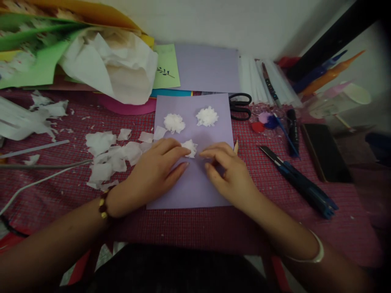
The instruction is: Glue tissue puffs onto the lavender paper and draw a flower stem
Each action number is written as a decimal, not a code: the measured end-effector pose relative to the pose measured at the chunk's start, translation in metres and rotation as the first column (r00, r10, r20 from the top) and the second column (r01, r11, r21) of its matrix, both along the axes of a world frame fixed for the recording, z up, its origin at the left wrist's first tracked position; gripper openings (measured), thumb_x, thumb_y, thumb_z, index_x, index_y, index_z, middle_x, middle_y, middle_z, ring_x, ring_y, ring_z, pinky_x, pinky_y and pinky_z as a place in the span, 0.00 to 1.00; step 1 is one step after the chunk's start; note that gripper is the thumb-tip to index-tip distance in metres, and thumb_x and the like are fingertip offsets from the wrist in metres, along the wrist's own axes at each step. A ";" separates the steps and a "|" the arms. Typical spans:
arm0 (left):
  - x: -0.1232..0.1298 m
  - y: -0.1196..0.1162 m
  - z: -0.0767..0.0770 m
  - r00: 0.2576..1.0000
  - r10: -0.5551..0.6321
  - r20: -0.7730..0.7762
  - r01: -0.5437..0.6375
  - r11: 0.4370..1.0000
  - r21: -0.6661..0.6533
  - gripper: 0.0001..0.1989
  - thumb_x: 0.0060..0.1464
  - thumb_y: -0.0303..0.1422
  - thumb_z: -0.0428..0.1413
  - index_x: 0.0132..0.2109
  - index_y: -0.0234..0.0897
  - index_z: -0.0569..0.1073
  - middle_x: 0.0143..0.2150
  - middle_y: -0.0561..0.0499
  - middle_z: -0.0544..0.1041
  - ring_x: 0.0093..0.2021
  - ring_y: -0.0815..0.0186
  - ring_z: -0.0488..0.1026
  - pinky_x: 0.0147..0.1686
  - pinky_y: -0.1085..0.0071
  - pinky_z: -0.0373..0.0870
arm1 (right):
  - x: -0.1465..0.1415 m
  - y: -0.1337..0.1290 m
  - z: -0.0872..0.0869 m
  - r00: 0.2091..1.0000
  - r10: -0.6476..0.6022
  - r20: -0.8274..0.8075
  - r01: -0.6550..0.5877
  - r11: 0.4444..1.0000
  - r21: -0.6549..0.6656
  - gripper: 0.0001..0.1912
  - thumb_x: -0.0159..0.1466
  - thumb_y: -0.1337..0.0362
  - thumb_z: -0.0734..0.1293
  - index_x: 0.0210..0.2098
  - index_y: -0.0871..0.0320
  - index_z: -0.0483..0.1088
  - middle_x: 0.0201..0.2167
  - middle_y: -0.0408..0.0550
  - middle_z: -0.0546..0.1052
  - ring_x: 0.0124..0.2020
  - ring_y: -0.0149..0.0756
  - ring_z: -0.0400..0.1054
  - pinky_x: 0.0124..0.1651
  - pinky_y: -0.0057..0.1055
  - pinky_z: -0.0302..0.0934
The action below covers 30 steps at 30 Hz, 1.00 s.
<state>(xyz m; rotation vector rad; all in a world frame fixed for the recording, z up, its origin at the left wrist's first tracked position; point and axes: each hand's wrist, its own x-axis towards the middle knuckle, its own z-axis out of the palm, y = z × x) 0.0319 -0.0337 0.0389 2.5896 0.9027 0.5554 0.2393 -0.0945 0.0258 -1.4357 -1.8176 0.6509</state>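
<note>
A sheet of purple paper [183,191] lies in front of me on the table. On it sit two ruffled white tissue-paper puffs, the left puff [174,123] and the right puff [207,116], with a smaller third puff [190,149] below them. My left hand [161,165] rests over the sheet, its index fingertip at the edge of the small puff and its thumb a little apart. Just right of that puff, my right hand [229,169] hovers or rests with bent fingers, thumb and index apart, and nothing visible between them. Loose white tissue squares [106,156] are scattered left of the sheet.
To the right lie a utility knife [299,183] with its blade out, a phone [326,152], a black marker [292,130] and black-handled scissors [241,106]. Crumpled white paper [113,65] and coloured cards are at the back left. A glue stick [39,148] lies far left.
</note>
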 end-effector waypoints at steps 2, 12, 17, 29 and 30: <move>0.001 0.003 -0.006 0.998 -0.026 -0.062 0.027 0.999 0.020 0.12 0.63 0.32 0.51 0.51 0.35 0.72 0.47 0.44 0.72 0.48 0.59 0.68 0.49 0.60 0.67 | 0.002 0.002 -0.001 1.000 -0.009 0.026 0.010 1.000 -0.011 0.13 0.62 0.71 0.61 0.44 0.54 0.71 0.44 0.50 0.74 0.42 0.38 0.69 0.49 0.42 0.62; 0.007 0.001 -0.010 0.986 -0.006 -0.169 0.004 1.000 -0.013 0.12 0.62 0.31 0.50 0.50 0.33 0.71 0.43 0.45 0.75 0.43 0.60 0.70 0.47 0.61 0.67 | 0.000 0.001 -0.006 0.970 0.069 0.231 -0.076 0.997 0.019 0.20 0.65 0.70 0.60 0.56 0.53 0.68 0.48 0.53 0.73 0.49 0.43 0.69 0.57 0.50 0.57; 0.008 0.001 -0.009 0.962 -0.002 -0.274 0.002 1.000 -0.001 0.11 0.62 0.33 0.49 0.46 0.34 0.74 0.39 0.46 0.75 0.41 0.60 0.69 0.45 0.61 0.66 | -0.005 0.004 -0.006 0.940 0.094 0.328 -0.106 0.994 0.018 0.20 0.65 0.71 0.59 0.55 0.56 0.70 0.44 0.53 0.74 0.45 0.42 0.69 0.51 0.44 0.62; 0.002 0.006 -0.008 0.999 0.052 0.011 -0.051 0.996 -0.079 0.09 0.61 0.30 0.50 0.36 0.32 0.73 0.44 0.44 0.73 0.44 0.62 0.71 0.45 0.64 0.69 | -0.002 0.004 -0.006 0.952 0.128 0.279 -0.144 0.989 0.038 0.16 0.66 0.71 0.59 0.47 0.60 0.75 0.47 0.54 0.77 0.47 0.43 0.69 0.51 0.42 0.63; 0.003 0.005 -0.008 0.998 0.054 0.033 -0.051 0.993 -0.108 0.08 0.61 0.30 0.50 0.36 0.32 0.73 0.43 0.44 0.74 0.43 0.63 0.72 0.45 0.65 0.69 | -0.001 0.004 -0.006 0.949 0.112 0.293 -0.130 0.991 0.042 0.15 0.66 0.70 0.59 0.47 0.60 0.75 0.47 0.53 0.78 0.48 0.44 0.69 0.51 0.43 0.62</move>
